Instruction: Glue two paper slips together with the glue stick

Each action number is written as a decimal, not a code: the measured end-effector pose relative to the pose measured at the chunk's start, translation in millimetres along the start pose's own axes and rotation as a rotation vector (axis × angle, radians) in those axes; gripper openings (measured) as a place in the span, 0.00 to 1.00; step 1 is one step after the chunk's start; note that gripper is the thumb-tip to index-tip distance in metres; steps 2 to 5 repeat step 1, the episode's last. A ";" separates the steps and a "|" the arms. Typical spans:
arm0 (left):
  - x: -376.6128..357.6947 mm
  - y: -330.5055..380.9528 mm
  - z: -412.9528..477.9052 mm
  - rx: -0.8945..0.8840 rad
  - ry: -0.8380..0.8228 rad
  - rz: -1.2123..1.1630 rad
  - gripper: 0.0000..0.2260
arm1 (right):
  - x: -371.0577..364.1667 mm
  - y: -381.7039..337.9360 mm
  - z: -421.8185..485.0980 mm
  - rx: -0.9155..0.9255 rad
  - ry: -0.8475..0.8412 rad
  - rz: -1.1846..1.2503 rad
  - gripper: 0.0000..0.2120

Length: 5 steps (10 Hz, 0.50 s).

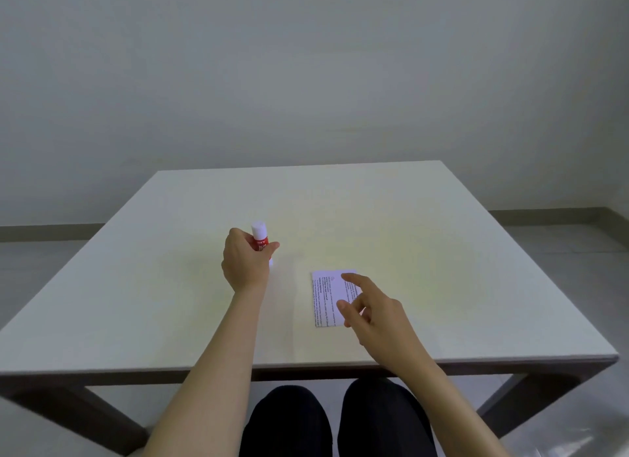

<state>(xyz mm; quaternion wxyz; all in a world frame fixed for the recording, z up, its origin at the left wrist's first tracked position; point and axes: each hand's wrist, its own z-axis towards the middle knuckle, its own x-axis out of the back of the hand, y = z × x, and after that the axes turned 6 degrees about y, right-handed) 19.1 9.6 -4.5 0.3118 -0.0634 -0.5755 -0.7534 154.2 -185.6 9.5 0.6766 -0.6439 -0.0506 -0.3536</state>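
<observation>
My left hand [244, 259] is wrapped around a red glue stick [260, 237] with a white cap, holding it upright at the middle of the white table [442, 238]. To its right lies a white paper slip [326, 296] with printed text, flat on the table. My right hand [371, 306] hovers over the slip's right side with the index finger stretched out and the other fingers loosely curled, holding nothing. I cannot tell whether there is a second slip under it.
The table's near edge [306, 366] runs just in front of my knees [337, 419]. A bare grey wall and floor lie beyond the far edge.
</observation>
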 end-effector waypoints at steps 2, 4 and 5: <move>-0.8 -3.6 -1.8 0.017 -0.023 -0.004 0.19 | -4.0 -1.8 -1.3 0.015 -0.009 0.035 0.19; -0.8 -3.6 -1.8 0.017 -0.023 -0.004 0.19 | -4.0 -1.8 -1.3 0.015 -0.009 0.035 0.19; -0.8 -3.6 -1.8 0.017 -0.023 -0.004 0.19 | -4.0 -1.8 -1.3 0.015 -0.009 0.035 0.19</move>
